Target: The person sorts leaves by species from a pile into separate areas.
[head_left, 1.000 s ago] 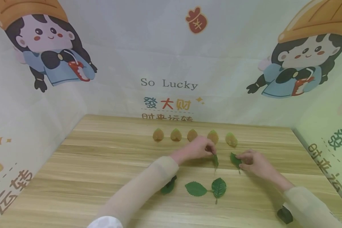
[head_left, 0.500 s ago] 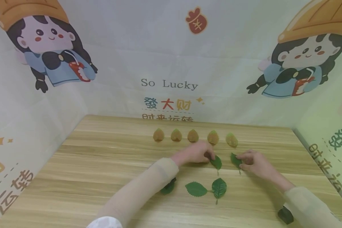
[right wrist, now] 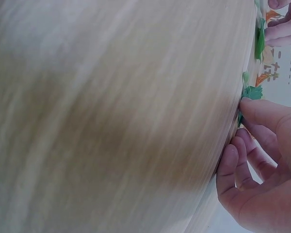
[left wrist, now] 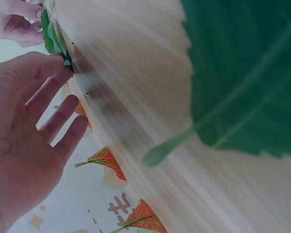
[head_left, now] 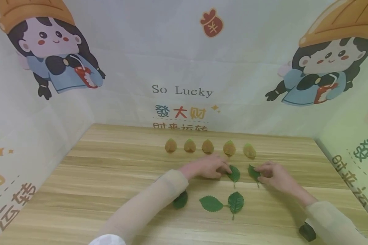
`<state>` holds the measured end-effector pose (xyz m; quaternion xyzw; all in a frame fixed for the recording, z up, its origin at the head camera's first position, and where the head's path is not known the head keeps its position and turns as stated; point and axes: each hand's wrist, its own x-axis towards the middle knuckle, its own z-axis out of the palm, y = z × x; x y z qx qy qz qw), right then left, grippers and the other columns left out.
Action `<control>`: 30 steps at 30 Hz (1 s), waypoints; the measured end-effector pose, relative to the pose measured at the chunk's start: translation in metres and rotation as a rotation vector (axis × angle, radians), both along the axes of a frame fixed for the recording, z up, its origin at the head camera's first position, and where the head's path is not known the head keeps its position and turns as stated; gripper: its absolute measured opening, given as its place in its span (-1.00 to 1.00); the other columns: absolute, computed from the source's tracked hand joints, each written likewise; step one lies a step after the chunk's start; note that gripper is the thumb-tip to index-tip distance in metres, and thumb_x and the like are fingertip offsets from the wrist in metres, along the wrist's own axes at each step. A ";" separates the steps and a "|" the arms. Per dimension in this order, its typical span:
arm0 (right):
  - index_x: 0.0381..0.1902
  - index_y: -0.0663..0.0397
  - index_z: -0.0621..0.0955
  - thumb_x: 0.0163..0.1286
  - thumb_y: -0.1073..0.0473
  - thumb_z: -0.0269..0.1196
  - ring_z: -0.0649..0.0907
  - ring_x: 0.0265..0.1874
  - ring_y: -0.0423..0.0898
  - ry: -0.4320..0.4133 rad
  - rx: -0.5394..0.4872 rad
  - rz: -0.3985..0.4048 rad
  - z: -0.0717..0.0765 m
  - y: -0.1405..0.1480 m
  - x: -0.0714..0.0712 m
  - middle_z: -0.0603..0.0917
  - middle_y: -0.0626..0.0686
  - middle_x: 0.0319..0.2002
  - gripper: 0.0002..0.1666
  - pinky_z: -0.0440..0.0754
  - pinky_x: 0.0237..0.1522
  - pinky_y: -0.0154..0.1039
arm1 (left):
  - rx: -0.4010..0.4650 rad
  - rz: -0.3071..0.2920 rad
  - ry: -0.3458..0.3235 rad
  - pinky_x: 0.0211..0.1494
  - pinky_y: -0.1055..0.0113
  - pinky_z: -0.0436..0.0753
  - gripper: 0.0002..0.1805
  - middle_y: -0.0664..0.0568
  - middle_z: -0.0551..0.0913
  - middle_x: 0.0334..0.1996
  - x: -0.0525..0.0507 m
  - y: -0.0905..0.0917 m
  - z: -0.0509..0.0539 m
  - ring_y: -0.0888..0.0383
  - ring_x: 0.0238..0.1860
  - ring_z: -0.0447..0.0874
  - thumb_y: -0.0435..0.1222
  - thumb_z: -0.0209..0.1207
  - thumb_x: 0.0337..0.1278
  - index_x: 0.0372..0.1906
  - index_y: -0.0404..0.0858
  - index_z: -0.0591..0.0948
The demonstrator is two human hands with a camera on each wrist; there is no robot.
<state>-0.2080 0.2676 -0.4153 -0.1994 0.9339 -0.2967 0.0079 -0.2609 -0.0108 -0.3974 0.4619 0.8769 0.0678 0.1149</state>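
In the head view my left hand [head_left: 211,166] touches the left edge of a green leaf [head_left: 234,174] lying flat on the table. In the left wrist view its thumb and index tips meet at that leaf, while the other fingers are loosely extended. To the right, my right hand [head_left: 274,175] pinches a second green leaf [head_left: 253,172] between thumb and fingers, close to the tabletop. Nearer the person lie two more green leaves, one pointing left [head_left: 211,203] and one upright leaf [head_left: 235,202]. Another green leaf [head_left: 180,200] is partly hidden by the left sleeve.
Several orange-brown leaves with green tips form a row along the back, from the leftmost leaf [head_left: 170,145] to the rightmost leaf [head_left: 249,150]. The wooden table [head_left: 110,163] ends at a printed cloth backdrop [head_left: 125,75]. A dark object [head_left: 307,232] sits by the right sleeve.
The leaf at my left hand has turned from edge-on to flat. My left hand has drawn slightly left and its fingers have loosened. My right hand and its leaf stay in place.
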 end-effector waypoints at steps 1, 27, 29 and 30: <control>0.02 0.26 0.67 0.22 0.31 0.35 0.68 -0.10 0.24 -0.002 0.001 -0.001 0.000 0.000 0.000 0.64 0.33 -0.01 -0.62 0.72 -0.08 0.11 | 0.003 0.002 -0.005 0.51 0.26 0.31 -0.56 0.10 0.50 0.37 0.000 -0.001 0.000 0.09 0.40 0.37 -0.33 0.16 0.29 0.25 -0.03 0.58; 0.06 0.26 0.63 0.33 0.22 0.30 0.71 -0.09 0.16 -0.018 -0.056 -0.058 -0.005 0.001 0.001 0.72 0.30 0.00 -0.63 0.70 -0.08 0.07 | -0.018 0.014 -0.089 0.59 0.22 0.23 -0.54 0.14 0.37 0.47 0.004 -0.009 -0.001 0.10 0.51 0.25 -0.36 0.06 0.36 0.30 -0.01 0.53; 0.07 0.29 0.63 0.34 0.25 0.28 0.72 -0.08 0.18 -0.011 -0.067 -0.060 -0.003 0.000 0.002 0.71 0.31 0.01 -0.64 0.70 -0.06 0.09 | -0.020 0.014 -0.091 0.59 0.22 0.22 -0.54 0.14 0.36 0.47 0.004 -0.009 -0.002 0.10 0.52 0.24 -0.35 0.06 0.36 0.30 0.00 0.53; 0.07 0.29 0.62 0.35 0.26 0.27 0.72 -0.07 0.19 -0.007 -0.071 -0.061 -0.001 0.000 0.003 0.71 0.32 0.01 -0.64 0.71 -0.05 0.09 | -0.021 0.014 -0.091 0.59 0.22 0.22 -0.54 0.14 0.36 0.47 0.004 -0.009 -0.002 0.10 0.52 0.24 -0.35 0.06 0.37 0.30 0.00 0.53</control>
